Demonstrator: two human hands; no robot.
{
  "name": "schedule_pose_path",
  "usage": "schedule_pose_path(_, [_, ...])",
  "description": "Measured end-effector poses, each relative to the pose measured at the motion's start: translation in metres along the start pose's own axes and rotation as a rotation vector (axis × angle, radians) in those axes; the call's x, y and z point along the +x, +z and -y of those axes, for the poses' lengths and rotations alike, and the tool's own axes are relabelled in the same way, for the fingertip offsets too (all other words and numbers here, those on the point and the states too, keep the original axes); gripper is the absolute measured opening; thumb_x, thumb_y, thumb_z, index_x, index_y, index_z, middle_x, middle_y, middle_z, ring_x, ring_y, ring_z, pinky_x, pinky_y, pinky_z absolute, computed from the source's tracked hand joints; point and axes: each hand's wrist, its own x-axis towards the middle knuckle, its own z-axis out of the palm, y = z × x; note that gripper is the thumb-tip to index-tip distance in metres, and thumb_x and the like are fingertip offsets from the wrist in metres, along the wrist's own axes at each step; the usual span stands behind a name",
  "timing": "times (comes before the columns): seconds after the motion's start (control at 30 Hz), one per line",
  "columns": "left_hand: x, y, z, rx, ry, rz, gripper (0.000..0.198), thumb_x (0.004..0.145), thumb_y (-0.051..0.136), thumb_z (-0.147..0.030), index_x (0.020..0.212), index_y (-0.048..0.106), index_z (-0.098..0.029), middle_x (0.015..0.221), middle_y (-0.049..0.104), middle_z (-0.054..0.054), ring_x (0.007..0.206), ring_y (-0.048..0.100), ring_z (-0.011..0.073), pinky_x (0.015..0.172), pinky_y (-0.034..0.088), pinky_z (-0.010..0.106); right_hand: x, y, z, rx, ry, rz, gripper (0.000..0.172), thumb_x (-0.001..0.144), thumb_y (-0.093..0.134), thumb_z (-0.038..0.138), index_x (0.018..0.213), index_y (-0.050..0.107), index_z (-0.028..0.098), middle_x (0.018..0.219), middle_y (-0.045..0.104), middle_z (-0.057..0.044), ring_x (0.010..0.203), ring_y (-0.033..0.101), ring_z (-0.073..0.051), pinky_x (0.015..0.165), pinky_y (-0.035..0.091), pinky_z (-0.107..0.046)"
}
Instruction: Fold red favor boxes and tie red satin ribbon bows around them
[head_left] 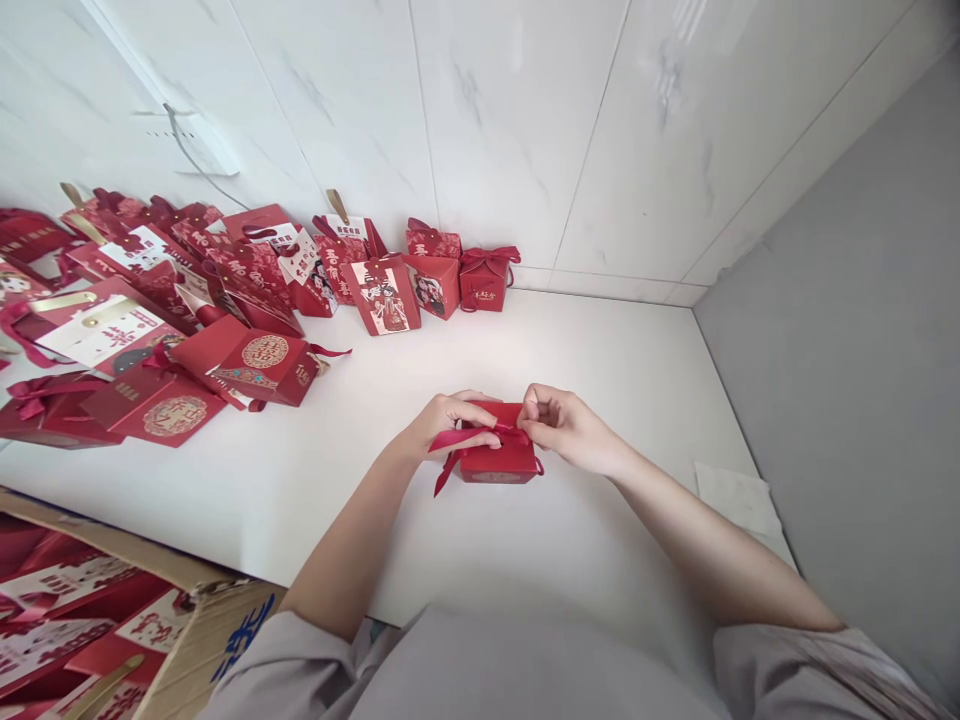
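Red small gift box [501, 458] is sitting upright on the white table [600, 370], long axis running left-right; left hand [450, 418] and right hand [564, 425] are pinching its ribbon [448, 462], one tail trailing left-downward.

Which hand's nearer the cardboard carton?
Left. Both pinch the ribbon atop the red gift box: left hand toward the cardboard carton, right hand on the far side.

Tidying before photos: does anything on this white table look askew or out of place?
Yes. The red paper gift boxes at the left lie toppled on their sides, unlike the upright row by the wall. The small red ribboned box sits upright.
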Motion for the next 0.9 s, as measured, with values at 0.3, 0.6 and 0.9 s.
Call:
schedule_pose_path(0.3, [0.002, 0.002, 0.011, -0.043, 0.050, -0.062, 0.017, 0.075, 0.076, -0.029, 0.090, 0.077, -0.021, 0.107, 0.067, 0.009, 0.097, 0.064, 0.0188, 0.087, 0.052, 0.031, -0.003, -0.008, 0.011, 0.130, 0.145, 0.118, 0.028, 0.088, 0.057, 0.048, 0.088, 0.047, 0.021, 0.051, 0.040, 0.010, 0.048, 0.028, -0.008, 0.049, 0.023, -0.023])
schedule_pose_path(0.6, [0.001, 0.001, 0.007, -0.030, 0.017, -0.056, 0.017, 0.075, 0.076, -0.032, 0.087, 0.077, -0.021, 0.106, 0.068, 0.009, 0.100, 0.063, 0.0200, 0.087, 0.052, 0.030, -0.016, 0.001, 0.012, -0.507, -0.108, -0.026, 0.006, 0.086, 0.056, 0.025, 0.084, 0.061, 0.023, 0.091, 0.055, -0.003, 0.078, 0.052, -0.016, 0.072, 0.043, -0.030])
schedule_pose_path(0.9, [0.002, 0.002, 0.001, -0.011, -0.049, -0.045, 0.013, 0.076, 0.075, -0.033, 0.083, 0.078, -0.022, 0.105, 0.070, 0.008, 0.111, 0.060, 0.0221, 0.093, 0.049, 0.030, -0.010, -0.021, 0.013, -0.008, 0.044, 0.155, 0.032, 0.086, 0.056, 0.030, 0.058, 0.047, 0.018, 0.065, 0.049, 0.002, 0.056, 0.039, -0.009, 0.054, 0.034, -0.026])
